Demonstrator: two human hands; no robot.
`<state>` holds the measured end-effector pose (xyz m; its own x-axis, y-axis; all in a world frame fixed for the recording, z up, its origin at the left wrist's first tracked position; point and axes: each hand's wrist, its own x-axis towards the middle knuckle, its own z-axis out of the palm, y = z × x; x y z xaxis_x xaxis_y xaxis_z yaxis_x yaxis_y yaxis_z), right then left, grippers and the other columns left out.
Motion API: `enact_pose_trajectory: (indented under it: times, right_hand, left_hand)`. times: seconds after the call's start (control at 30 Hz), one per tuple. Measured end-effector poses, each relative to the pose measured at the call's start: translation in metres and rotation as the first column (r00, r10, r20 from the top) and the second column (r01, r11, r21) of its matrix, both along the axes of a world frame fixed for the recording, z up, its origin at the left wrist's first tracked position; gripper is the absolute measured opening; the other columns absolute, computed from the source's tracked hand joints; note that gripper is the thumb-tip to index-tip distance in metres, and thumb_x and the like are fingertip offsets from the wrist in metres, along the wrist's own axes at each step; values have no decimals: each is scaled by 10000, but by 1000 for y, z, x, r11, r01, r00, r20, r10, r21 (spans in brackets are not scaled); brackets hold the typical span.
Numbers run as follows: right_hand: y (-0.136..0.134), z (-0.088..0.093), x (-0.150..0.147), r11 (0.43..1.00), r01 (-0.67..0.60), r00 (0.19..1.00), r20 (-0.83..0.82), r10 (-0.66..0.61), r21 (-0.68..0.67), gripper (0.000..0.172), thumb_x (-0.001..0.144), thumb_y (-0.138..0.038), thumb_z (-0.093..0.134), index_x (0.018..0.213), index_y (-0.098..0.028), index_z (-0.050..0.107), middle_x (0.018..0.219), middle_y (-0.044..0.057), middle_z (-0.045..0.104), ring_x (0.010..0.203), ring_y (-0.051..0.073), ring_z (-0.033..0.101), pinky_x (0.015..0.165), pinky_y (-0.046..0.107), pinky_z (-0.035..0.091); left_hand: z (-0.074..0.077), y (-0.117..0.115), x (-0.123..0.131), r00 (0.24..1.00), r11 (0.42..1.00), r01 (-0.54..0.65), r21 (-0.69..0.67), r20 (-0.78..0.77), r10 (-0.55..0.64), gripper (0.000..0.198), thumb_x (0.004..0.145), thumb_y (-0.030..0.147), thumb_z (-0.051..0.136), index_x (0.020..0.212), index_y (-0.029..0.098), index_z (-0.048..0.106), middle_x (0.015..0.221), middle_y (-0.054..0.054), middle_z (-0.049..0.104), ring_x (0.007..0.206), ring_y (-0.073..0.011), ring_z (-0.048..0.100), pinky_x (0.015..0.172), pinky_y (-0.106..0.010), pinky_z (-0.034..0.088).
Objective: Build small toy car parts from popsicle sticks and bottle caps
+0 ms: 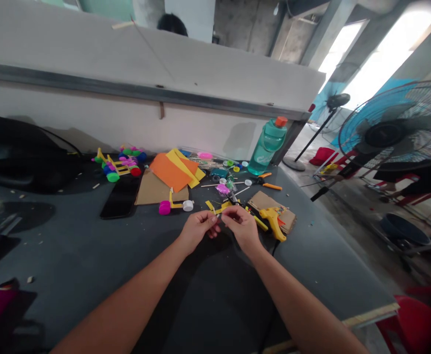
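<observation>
My left hand (198, 228) and my right hand (240, 227) meet over the dark table, fingers pinched together. Between the fingertips is a small yellow strip (218, 211), with a thin pale bit by the left fingers; fine detail is too small to tell. Just beyond the hands lie more yellow pieces (208, 204). To their left stands a yellow frame (176, 200) with a magenta cap (164, 207) and a white cap (188, 205) at its ends. On the right, a yellow glue gun (273, 221) rests on a cardboard piece (290, 216).
Behind are orange sheets (171, 172), a phone (118, 199), a toy with coloured wheels (117, 166), orange-handled pliers (270, 186) and a teal bottle (267, 147). A black bag (16, 152) sits left. Fans (392, 132) stand beyond the table's right edge.
</observation>
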<state>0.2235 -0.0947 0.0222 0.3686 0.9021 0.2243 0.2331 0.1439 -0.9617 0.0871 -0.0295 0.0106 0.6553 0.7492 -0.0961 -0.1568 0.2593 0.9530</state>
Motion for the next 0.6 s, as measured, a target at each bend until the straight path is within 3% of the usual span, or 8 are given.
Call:
enact_pose_trajectory:
  times: [0.13, 0.23, 0.4, 0.6]
  right_hand:
    - [2, -4, 8, 998, 70, 984, 163, -69, -1, 114, 768, -260, 562, 865, -207, 587, 799, 15, 616, 704, 157, 576, 653, 279, 459]
    - [2, -7, 8, 999, 24, 913, 408, -7, -36, 110, 790, -220, 521, 853, -210, 610, 816, 22, 623, 719, 156, 573, 672, 273, 449]
    - [0, -9, 0, 995, -49, 739, 668, 92, -84, 114, 777, -172, 556, 834, -220, 643, 814, 27, 628, 790, 170, 568, 715, 273, 431]
    - [0, -10, 5, 999, 19, 763, 647, 16, -47, 177, 807, -155, 506, 929, -206, 624, 864, 36, 630, 759, 159, 578, 706, 264, 451]
  left_hand:
    - [-2, 8, -6, 956, 959, -277, -60, 81, 281, 268, 716, 388, 655, 774, 135, 585, 640, 4, 609, 502, -64, 513, 461, -173, 420]
    - [-3, 14, -10, 914, 921, -383, -70, 115, 389, 263, 705, 358, 667, 824, 139, 586, 685, 8, 600, 528, -56, 500, 471, -163, 425]
    - [-3, 13, -10, 940, 942, -336, -17, 60, 337, 272, 707, 363, 664, 830, 131, 591, 647, 8, 597, 502, -62, 495, 460, -174, 421]
    - [0, 9, -10, 944, 946, -325, -14, 61, 325, 262, 703, 367, 663, 783, 127, 597, 611, 10, 595, 472, -62, 488, 447, -179, 405]
